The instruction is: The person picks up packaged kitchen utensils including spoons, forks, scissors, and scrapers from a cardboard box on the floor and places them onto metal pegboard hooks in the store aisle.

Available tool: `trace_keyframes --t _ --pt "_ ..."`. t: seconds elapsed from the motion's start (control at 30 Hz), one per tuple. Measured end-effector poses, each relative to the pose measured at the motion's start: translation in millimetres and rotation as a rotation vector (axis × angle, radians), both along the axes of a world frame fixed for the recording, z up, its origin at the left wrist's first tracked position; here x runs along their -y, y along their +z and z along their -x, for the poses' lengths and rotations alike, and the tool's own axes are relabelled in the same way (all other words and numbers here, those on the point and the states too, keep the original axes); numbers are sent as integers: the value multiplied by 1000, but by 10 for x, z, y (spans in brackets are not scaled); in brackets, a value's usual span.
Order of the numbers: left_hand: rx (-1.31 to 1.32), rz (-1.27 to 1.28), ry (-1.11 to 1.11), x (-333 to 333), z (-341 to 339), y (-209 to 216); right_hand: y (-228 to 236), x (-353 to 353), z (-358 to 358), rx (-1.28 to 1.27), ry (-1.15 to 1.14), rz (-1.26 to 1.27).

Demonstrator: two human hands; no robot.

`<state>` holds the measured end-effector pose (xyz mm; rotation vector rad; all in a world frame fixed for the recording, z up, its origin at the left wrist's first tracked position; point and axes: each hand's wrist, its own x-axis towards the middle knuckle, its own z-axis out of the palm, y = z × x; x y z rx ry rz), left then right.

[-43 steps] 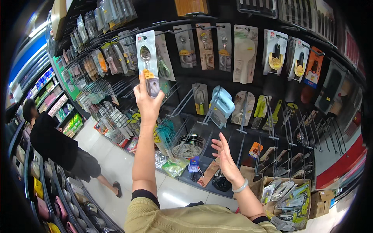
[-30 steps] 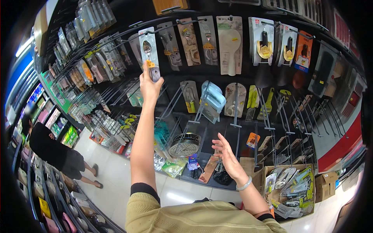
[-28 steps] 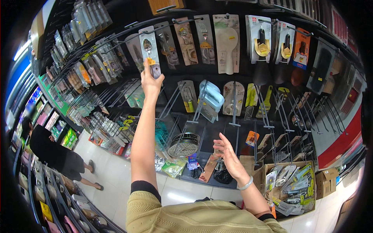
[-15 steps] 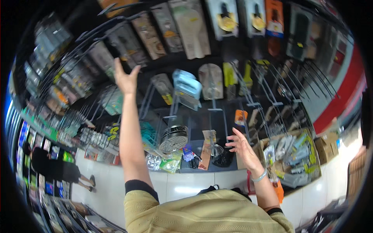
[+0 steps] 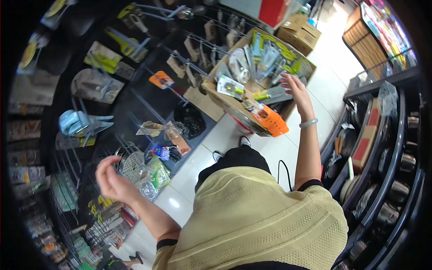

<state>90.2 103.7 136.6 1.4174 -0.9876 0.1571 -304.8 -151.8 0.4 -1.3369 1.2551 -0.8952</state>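
My right hand (image 5: 298, 95) is raised over the near right edge of a cardboard box (image 5: 215, 92), fingers stretched out and holding nothing. Inside the box lie many packaged kitchen tools (image 5: 267, 60) with green and grey handles. Orange packets (image 5: 272, 120) hang over its near side. On the left, my left hand (image 5: 114, 182) is in the air with fingers loosely bent and apart, nothing in it. Round metal strainers (image 5: 131, 164) hang just beyond it. I cannot tell whether the hand touches them.
Hooks on a black rack carry a light-blue item (image 5: 78, 123) and an orange-carded tool (image 5: 161, 80). A black plastic bag (image 5: 189, 120) and green packets (image 5: 157, 175) lie on the rack's base. Shelves of pans (image 5: 387, 207) stand at right. Another person's legs (image 5: 128, 262) show at lower left.
My view has swung right, toward the cardboard box. The left hand has come down from the upper hanging packages, and the right hand is now over the box.
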Motion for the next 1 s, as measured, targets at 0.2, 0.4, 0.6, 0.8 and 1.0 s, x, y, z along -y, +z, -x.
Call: trace_keyframes --t 0.2,0.4,0.6,0.8,1.0 --pt "-414 -416 -229 359 724 -838 -745 -84 498 -805 118 55" --pt "-208 -713 -341 474 1092 -1123 -1107 -67 317 -953 410 -307" --pt "-98 -777 -385 505 1251 -1206 -1588 211 -146 -997 671 132" --pt "-90 -785 -348 375 1326 -1228 -1867 271 -558 -1070 999 196" --pt "-127 -777 -226 171 1334 -1295 -2027 440 -727 -1112 1138 81"
